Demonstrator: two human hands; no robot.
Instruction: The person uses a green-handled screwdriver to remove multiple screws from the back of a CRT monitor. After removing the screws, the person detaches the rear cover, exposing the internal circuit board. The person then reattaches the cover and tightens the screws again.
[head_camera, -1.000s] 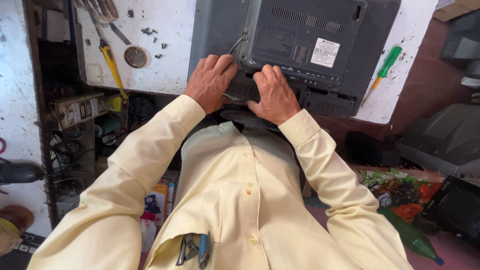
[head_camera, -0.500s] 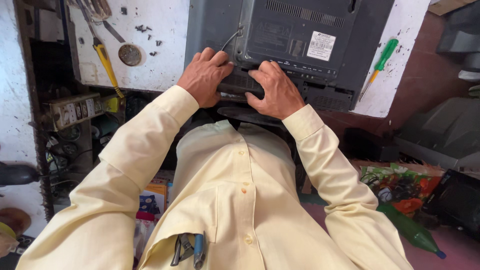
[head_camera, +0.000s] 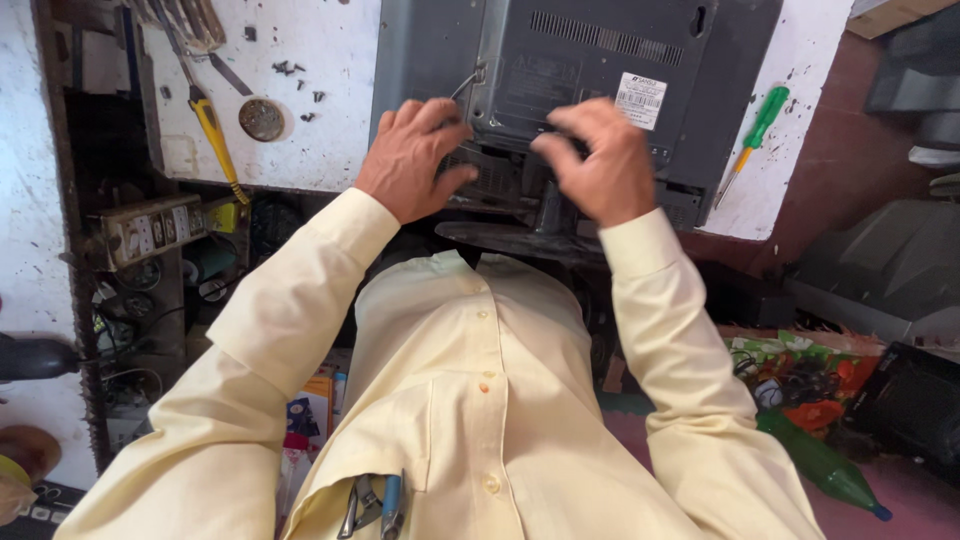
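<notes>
A pale yellow shirt (head_camera: 470, 400) fills the near part of the view, and the handles of pliers (head_camera: 372, 507) are seen sticking out of its chest pocket. Both sleeved arms are stretched forward to the back of a grey television set (head_camera: 590, 60), which is stood on a white workbench (head_camera: 330, 120) with its dark stand (head_camera: 530, 235) at the near edge. The left hand (head_camera: 410, 160) is laid against the lower rear panel of the set, fingers curled loosely on the casing beside a thin wire; nothing is gripped in it. The right hand (head_camera: 595, 165) is held just in front of the same panel, fingers bent and spread, blurred, so whether the casing is touched cannot be told; nothing is seen in its grasp. Further off, a yellow-handled screwdriver (head_camera: 215, 130), a round metal lid (head_camera: 262, 119) and loose screws (head_camera: 295, 75) are spread to the left of the set, and a green-handled screwdriver (head_camera: 757, 130) is lying to its right
</notes>
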